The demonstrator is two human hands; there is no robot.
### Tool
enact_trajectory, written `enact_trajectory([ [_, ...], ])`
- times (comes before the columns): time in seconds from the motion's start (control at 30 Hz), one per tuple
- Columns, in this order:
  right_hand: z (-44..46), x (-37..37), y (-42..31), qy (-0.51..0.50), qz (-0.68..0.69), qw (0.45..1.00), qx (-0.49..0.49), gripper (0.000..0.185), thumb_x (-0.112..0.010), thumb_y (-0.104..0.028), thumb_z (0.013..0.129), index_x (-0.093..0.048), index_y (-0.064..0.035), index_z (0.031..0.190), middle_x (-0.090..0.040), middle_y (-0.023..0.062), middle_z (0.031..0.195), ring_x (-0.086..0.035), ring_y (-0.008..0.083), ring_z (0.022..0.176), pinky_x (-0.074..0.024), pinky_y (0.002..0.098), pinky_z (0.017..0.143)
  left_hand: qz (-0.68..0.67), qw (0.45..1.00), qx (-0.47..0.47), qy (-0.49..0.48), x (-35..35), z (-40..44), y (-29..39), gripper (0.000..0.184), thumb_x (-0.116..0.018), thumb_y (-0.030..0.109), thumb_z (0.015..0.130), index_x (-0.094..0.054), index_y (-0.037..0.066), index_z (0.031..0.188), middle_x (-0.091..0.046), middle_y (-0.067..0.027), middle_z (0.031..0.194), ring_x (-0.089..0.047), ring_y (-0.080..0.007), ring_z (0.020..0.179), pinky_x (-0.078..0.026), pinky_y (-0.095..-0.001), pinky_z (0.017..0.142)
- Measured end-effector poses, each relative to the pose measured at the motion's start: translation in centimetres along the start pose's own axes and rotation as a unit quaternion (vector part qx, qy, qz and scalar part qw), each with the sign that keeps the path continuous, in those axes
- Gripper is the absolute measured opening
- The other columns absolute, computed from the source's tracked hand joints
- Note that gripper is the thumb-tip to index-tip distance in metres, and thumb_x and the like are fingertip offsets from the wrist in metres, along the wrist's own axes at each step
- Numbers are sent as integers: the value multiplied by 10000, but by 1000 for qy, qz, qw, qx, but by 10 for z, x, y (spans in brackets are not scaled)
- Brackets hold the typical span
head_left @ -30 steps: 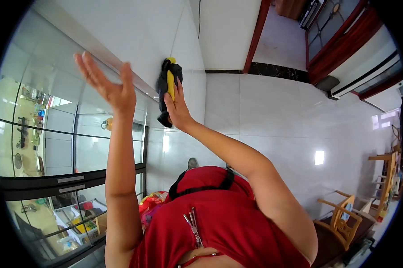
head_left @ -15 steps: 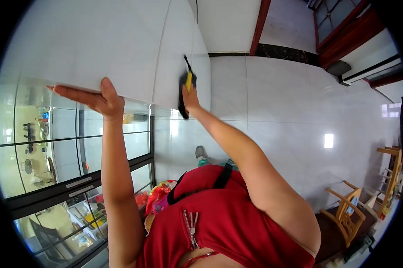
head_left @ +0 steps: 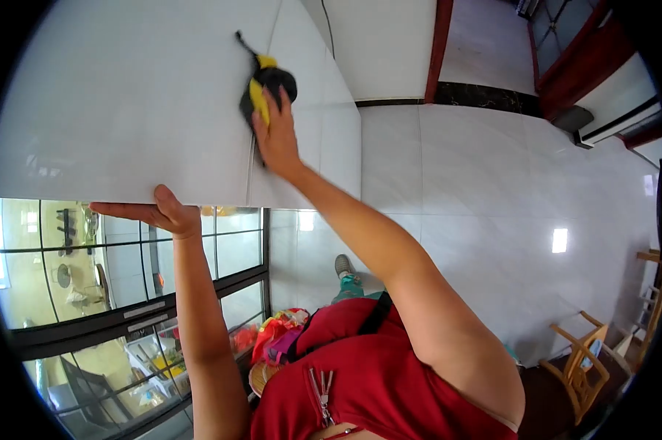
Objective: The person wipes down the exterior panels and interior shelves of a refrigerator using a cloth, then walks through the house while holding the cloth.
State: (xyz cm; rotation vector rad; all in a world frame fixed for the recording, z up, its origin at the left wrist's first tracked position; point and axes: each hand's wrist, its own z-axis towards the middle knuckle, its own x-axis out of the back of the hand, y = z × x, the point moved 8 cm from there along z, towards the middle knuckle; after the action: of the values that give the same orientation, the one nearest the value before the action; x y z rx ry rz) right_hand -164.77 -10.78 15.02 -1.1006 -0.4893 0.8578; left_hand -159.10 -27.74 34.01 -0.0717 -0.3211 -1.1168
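A broad, glossy white panel [head_left: 148, 110] with a seam fills the upper left of the head view. On it, beside the seam, lies a black-and-yellow cleaning pad [head_left: 259, 95] with a thin dark strap, somewhat blurred. My right hand [head_left: 278, 143] grips the pad and presses it against the panel, fingers over its yellow part. At the panel's lower edge is my left hand [head_left: 166, 214], fingers stretched flat along the edge and thumb pointing up. Nothing shows in the left hand.
Below the panel stands a dark-framed glass door [head_left: 89, 323] with a room behind it. Red and pink bags [head_left: 280, 334] lie near my body. Grey floor tiles [head_left: 477, 198] run to the right, where a wooden chair [head_left: 584, 359] stands.
My right hand has moved up and left with the pad, from near the panel's lower edge to its seam. My left hand stays at the edge; the view has shifted slightly.
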Motion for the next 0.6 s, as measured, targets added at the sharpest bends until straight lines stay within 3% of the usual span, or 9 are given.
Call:
enact_trajectory([
  [0.1,24,0,35,-26,24,996,-86,539,-478,-285,994,-326,-83,1470,-232,336,1482,-331,480,1324,-312,476,1095,44,999,6,-9,3,-1,4,940,-482,333,847,146,151,1523,38,-166,1566,-135,-353,1443,-252,-541,1142],
  [0.23,-28,3,32,-27,-2,997,-67,535,-466,-280,1002,-315,-87,1477,-229,353,1473,-321,503,1320,-316,483,1089,69,998,10,0,3,1,2,935,-470,365,846,143,170,1525,33,-175,1563,-143,-353,1442,-264,-545,1139],
  [0.4,-153,15,-6,-146,-7,984,-99,578,-456,-327,1005,-327,24,1446,-146,310,1524,-249,480,1382,-277,462,1131,69,997,24,14,1,-1,0,936,-462,369,842,142,155,1525,64,-175,1568,-119,-365,1450,-243,-551,1146],
  [0.6,-108,19,-4,-110,-25,991,-72,533,-474,-283,1002,-358,21,1424,-240,326,1479,-367,497,1298,-349,466,1075,42,997,56,14,2,-7,-5,941,-455,376,839,148,144,1523,86,-172,1572,-100,-373,1451,-221,-572,1146],
])
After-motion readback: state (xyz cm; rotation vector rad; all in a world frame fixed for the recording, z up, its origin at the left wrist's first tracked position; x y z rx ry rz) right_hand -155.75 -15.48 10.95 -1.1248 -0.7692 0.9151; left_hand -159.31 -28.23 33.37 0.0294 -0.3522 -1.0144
